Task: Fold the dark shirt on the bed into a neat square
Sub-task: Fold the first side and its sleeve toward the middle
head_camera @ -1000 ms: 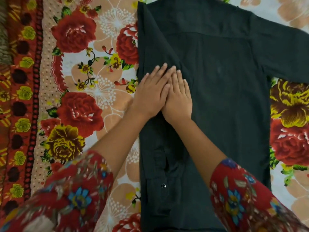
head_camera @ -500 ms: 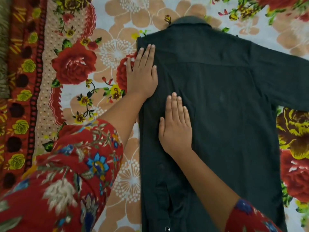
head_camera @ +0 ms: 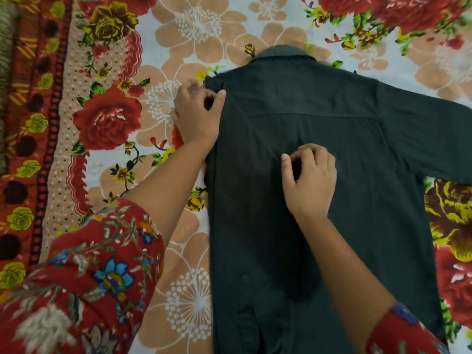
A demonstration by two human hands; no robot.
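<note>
Pinching is what both hands are doing on the dark shirt (head_camera: 319, 200), which lies back-up on the bed with its collar (head_camera: 283, 53) at the far end from the person. The left hand (head_camera: 196, 116) has its grip nearly closed, thumb and curled fingers nipping the cloth at the shirt's left shoulder corner, just below and left of the collar. The right hand (head_camera: 310, 180) is curled the same way nearer the shirt's middle, thumb and forefinger drawn close over a small ridge of fabric; whether it truly holds cloth or only rests on it cannot be told for certain.

Judging from the hold, the two pinch points mark the ends of a slanted line, probably the folded-in sleeve edge, so the person can tug it straight or shift the panel without disturbing the rest.

Outward from the hands, the shirt's left side is already turned in, giving a straight vertical edge beside the left forearm. The right sleeve (head_camera: 421, 139) lies spread out sideways from the shirt body, not yet folded. So the task seems early: one side in, the other side and the lengthwise folds remaining.

Beneath the shirt is a floral bedsheet (head_camera: 107, 118) with large red roses, and both arms wear red flowered sleeves (head_camera: 102, 272).
</note>
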